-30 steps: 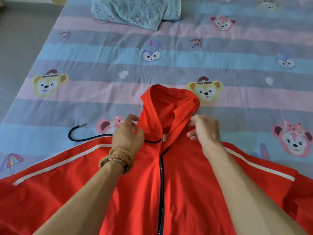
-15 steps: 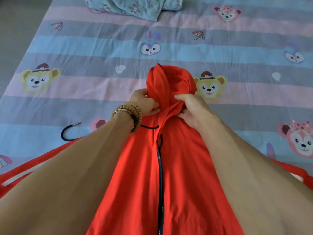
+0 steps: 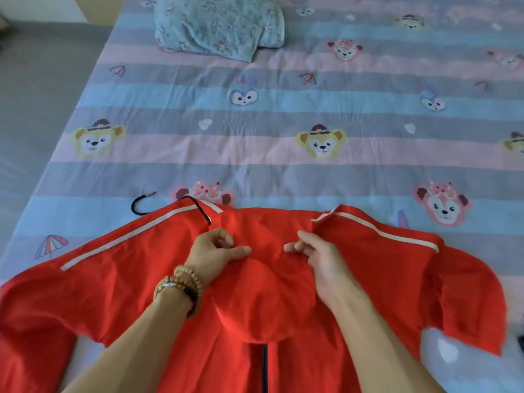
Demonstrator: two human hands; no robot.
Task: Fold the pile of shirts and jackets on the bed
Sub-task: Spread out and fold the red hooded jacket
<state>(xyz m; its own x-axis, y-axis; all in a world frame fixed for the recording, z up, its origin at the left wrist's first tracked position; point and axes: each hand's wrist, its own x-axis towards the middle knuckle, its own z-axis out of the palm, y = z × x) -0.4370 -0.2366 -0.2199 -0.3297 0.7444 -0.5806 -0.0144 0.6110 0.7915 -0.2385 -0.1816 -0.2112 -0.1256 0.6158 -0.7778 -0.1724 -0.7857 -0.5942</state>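
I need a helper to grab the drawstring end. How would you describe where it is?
Start at the red jacket spread on the striped bed. Just beyond its shoulder, past the left hand, a dark cord curls onto the sheet; it alone ends in a metal tip.

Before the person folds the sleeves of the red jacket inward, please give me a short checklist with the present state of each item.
1. Hood folded down flat onto the red jacket chest: ok.
2. Both sleeves spread out to the sides: ok.
3. Black drawstring tucked in: not ok, it trails onto the bedsheet.
4. Zipper closed: cannot tell, the hood covers most of it.
5. Left hand and right hand free to move: cannot tell whether the fingers pinch the cloth.
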